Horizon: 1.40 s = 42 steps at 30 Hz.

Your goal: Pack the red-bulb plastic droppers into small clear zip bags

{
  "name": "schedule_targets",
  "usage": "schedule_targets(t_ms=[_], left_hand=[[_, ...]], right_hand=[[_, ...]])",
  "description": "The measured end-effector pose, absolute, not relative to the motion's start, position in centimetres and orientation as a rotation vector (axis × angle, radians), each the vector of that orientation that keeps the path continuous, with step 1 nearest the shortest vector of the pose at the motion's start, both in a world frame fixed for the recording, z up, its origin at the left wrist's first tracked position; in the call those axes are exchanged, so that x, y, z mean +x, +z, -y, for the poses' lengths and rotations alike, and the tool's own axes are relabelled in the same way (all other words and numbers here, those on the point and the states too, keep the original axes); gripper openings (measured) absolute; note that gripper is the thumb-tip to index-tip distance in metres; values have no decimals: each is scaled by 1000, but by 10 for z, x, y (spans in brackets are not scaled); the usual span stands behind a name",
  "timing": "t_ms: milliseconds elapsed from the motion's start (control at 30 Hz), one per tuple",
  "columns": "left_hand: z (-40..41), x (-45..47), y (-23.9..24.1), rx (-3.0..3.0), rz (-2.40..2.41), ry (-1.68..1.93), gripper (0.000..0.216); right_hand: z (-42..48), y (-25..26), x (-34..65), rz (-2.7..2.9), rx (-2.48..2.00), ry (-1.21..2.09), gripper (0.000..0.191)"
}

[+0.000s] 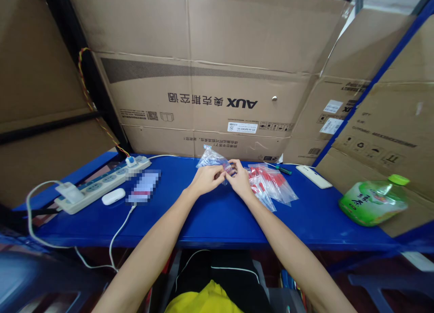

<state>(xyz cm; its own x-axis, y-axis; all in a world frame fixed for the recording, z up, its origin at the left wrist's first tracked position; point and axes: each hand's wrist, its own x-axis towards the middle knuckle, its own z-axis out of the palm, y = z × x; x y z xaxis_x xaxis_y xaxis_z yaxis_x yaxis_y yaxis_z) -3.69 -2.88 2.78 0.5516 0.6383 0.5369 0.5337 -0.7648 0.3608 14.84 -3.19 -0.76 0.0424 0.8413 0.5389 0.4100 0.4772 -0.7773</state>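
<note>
My left hand and my right hand meet over the middle of the blue table. Between them is a clear plastic bag, its far end pointing up toward the cardboard. The fingers of both hands are pinched on the bag near its right side. What is inside it is too small to make out. Just right of my right hand lie several clear zip bags with red parts in them, overlapping one another.
Behind the bags lies a green-handled screwdriver, with a white flat device beyond it. A green bottle lies at right. A power strip, white case and blurred-out phone with cable are at left. Cardboard walls the back.
</note>
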Motion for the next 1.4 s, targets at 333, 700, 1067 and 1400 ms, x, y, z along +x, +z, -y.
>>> schedule_targets(t_ms=[333,700,1067,1400], left_hand=[[31,-28,24,2449,-1070,858,52],[32,-3,18,1002,-457,1269,59],[22,-15,25,536,-540,1271,23],[15,-23,24,508,-585,1284,25]], right_hand=[[22,-3,154,1086,-962,817,34],[41,2,133,1289,-801,1336,50],[43,-3,141,1675,-1212,190,10],[49,-1,138,1767,-1283,90,8]])
